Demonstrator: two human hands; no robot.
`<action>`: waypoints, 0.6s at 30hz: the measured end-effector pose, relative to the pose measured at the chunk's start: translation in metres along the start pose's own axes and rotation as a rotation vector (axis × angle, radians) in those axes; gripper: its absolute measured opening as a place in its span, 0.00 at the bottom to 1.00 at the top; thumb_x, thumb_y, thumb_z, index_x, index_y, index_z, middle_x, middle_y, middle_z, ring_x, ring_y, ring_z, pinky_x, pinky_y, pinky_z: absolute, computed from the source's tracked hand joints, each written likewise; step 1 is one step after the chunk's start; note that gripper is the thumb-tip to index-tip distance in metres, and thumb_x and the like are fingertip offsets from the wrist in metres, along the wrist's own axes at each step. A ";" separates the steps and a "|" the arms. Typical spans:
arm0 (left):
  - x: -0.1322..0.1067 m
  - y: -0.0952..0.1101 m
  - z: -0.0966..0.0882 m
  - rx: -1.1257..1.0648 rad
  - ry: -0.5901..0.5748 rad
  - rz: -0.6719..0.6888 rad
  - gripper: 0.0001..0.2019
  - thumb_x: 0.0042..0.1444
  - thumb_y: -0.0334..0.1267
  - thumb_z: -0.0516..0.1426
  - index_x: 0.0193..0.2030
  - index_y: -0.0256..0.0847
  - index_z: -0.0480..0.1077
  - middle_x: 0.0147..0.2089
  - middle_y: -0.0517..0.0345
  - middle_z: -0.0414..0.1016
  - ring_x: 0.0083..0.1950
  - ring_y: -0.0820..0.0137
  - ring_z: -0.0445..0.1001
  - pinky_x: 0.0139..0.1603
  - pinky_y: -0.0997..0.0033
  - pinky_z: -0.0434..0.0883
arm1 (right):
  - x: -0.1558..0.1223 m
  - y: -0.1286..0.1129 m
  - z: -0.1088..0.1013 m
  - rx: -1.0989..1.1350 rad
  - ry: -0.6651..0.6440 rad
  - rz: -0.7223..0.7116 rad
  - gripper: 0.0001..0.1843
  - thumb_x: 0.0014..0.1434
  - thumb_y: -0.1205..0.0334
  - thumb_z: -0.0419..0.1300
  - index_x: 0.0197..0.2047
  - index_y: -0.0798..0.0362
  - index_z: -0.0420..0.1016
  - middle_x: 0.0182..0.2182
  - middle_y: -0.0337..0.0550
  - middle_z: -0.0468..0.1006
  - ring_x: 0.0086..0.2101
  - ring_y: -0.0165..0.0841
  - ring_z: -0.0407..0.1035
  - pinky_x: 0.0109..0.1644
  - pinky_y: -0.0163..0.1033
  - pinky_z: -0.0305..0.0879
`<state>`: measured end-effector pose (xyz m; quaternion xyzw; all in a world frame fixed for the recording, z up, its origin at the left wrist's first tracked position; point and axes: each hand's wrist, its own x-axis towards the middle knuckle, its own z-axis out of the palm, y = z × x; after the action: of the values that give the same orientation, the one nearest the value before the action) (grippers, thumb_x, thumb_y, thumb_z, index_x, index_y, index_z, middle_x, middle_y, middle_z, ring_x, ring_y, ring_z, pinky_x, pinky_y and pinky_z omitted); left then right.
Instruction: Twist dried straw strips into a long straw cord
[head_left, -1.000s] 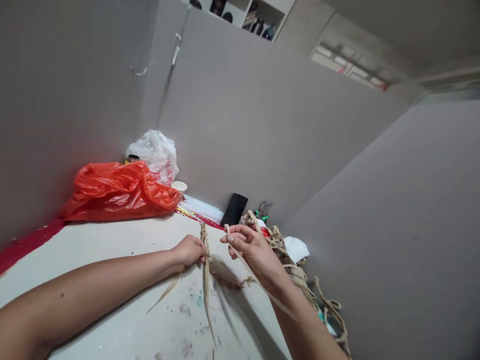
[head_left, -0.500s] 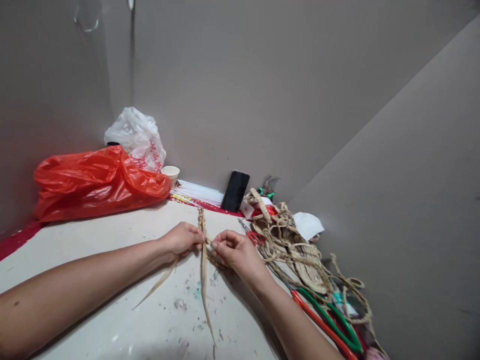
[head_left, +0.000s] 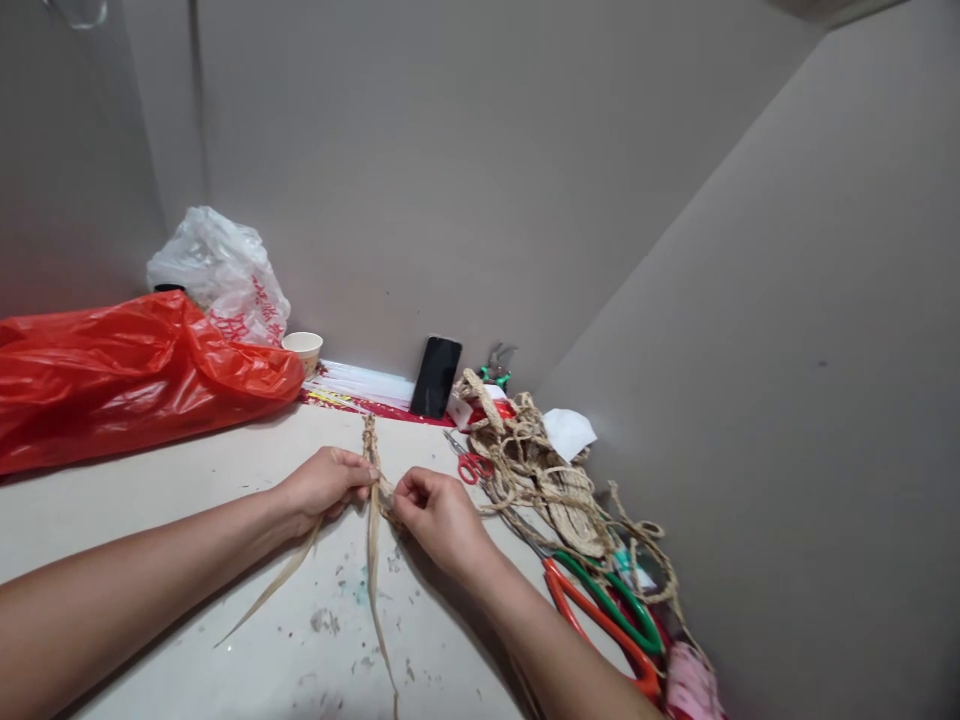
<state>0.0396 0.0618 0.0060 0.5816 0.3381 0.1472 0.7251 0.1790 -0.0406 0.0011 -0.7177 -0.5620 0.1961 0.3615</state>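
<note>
Watching by head camera; I take the braid (head_left: 370, 437) as my landmark. It stretches away from the camera over the pale table (head_left: 247, 455), its worked end beyond the grip, its loose strands on the near side.

Left hand (head_left: 326, 485): thumb and fingers pinched together on the braid's near end, reaching in from its left. One long tail (head_left: 373, 560) runs from this pinch toward the camera; a second tail (head_left: 274, 580) slants out from under the hand, left of the braid.

Right hand (head_left: 442, 520): just right of the braid, fingertips drawn together. I read it as a pinch on a short strand (head_left: 385, 488) leading off the braid, though the fingers partly hide it.

Surroundings: red bag (head_left: 150, 380) and cup (head_left: 303, 352) beyond the braid, to its left. Phone (head_left: 436, 377) beyond it, to the right, propped upright. Scissors (head_left: 472, 468) to its right; heaped rope (head_left: 570, 500) farther right. Shears (head_left: 600, 620) right of the braid and nearer the camera.
</note>
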 end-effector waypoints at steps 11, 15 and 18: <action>0.000 0.002 -0.001 -0.023 0.000 -0.003 0.11 0.43 0.42 0.60 0.23 0.36 0.66 0.15 0.68 0.61 0.13 0.84 0.44 0.13 0.78 0.41 | 0.004 0.005 0.010 -0.032 0.095 -0.028 0.06 0.52 0.63 0.56 0.24 0.53 0.70 0.18 0.36 0.71 0.21 0.27 0.63 0.25 0.30 0.54; 0.000 0.001 0.000 -0.023 0.016 -0.005 0.09 0.43 0.40 0.59 0.22 0.37 0.65 0.13 0.69 0.60 0.11 0.84 0.44 0.13 0.78 0.41 | 0.007 0.007 0.007 0.008 0.056 -0.030 0.06 0.52 0.63 0.57 0.25 0.53 0.69 0.19 0.36 0.71 0.21 0.28 0.63 0.26 0.31 0.56; 0.000 0.000 0.000 -0.003 0.029 0.019 0.09 0.45 0.40 0.58 0.21 0.37 0.65 0.13 0.68 0.60 0.11 0.84 0.46 0.13 0.78 0.41 | 0.007 0.001 -0.003 0.004 0.068 -0.039 0.05 0.51 0.61 0.59 0.31 0.53 0.71 0.22 0.37 0.73 0.23 0.29 0.64 0.28 0.32 0.57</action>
<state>0.0398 0.0618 0.0060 0.5815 0.3427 0.1628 0.7197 0.1838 -0.0348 0.0030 -0.7122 -0.5628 0.1658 0.3854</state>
